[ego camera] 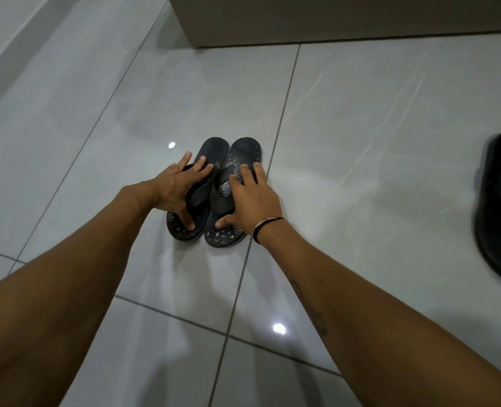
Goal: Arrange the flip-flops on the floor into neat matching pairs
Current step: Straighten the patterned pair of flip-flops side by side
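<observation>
Two dark patterned flip-flops lie side by side on the tiled floor, toes pointing away from me. My left hand [181,189] rests with spread fingers on the strap of the left flip-flop [211,148], thumb on its heel part. My right hand [249,201] lies on the strap of the right flip-flop [245,151], thumb near its heel; a dark band circles that wrist. The two soles touch or nearly touch along their inner edges. Both hands cover the middle of each flip-flop.
Another black sandal [498,207] lies at the right edge, partly cut off by the frame. A grey cabinet base [331,22] stands at the back. A wall skirting [14,45] runs along the far left. Glossy grey tiles [375,127] surround the pair.
</observation>
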The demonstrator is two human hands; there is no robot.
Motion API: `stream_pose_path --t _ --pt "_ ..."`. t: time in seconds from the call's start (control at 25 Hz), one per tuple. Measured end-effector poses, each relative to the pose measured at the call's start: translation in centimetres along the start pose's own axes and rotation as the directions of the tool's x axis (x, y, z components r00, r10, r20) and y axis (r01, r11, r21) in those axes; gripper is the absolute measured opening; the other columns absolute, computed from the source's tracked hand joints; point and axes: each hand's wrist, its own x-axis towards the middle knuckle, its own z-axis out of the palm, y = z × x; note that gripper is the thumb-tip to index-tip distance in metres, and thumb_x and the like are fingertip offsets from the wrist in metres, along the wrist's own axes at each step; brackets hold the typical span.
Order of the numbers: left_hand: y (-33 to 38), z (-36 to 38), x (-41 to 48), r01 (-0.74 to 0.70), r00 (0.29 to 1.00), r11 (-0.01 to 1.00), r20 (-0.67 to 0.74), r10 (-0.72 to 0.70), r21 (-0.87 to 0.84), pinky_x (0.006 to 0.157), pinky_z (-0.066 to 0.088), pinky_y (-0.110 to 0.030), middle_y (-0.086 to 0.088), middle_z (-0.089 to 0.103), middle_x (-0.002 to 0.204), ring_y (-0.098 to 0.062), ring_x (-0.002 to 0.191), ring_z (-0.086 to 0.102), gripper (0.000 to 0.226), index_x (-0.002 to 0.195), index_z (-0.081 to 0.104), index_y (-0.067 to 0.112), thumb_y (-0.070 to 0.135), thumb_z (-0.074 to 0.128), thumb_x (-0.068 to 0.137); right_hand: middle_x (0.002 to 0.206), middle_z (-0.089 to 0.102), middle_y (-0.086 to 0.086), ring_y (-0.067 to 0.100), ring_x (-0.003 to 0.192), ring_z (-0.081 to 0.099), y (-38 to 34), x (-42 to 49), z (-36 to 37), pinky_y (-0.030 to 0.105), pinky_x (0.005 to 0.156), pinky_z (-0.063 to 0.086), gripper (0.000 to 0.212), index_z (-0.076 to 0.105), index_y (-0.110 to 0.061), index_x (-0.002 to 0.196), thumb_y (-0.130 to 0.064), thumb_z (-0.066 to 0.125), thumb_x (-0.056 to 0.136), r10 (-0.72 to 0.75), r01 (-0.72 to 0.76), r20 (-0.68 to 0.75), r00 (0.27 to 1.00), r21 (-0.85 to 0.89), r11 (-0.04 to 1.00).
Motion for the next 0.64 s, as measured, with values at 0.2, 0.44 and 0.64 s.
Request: stream_pose_path --t 0.2,0.44,0.64 --pt "0.6 -0.2 -0.6 0.068 0.998 0.997 0.003 -0.068 0.037 0.13 0.006 -0.052 -0.007 -0.012 0.177 -0.037 0.16 -0.021 0.159 0.166 -0.009 0.026 0.06 0.096 0.053 0.171 0.016 0.015 0.04 0.159 0.001 -0.5 -0.1 -0.4 0.048 0.128 0.019 0.122 0.031 -0.013 0.158 -0.072 0.08 0.064 0.023 -0.023 0.027 0.999 0.019 1.0" --pt "-0.3 -0.8 0.1 0.074 0.997 0.997 0.028 -0.073 -0.019 0.131 0.004 -0.052 -0.006 -0.015 0.176 -0.035 0.16 -0.023 0.16 0.166 -0.01 0.029 0.057 0.098 0.052 0.175 -0.005 0.01 0.038 0.16 -0.012 1.6 -2.2 -0.9 0.053 0.129 0.016 0.134 0.008 -0.019 0.165 -0.067 0.083 0.065 -0.155 0.175 -0.124 0.98 0.177 0.968" --pt "1.0 -4.5 0.8 0.048 0.991 0.999 -0.127 -0.045 0.024 0.129 0.007 -0.059 -0.012 -0.01 0.176 -0.038 0.161 -0.013 0.153 0.167 -0.005 0.022 0.043 0.099 0.058 0.174 0.001 0.014 0.032 0.161 -0.003 8.5 -5.3 -3.6 0.048 0.13 0.014 0.117 0.008 -0.015 0.165 -0.073 0.065 0.081 -0.077 0.11 -0.269 0.96 0.111 0.988"
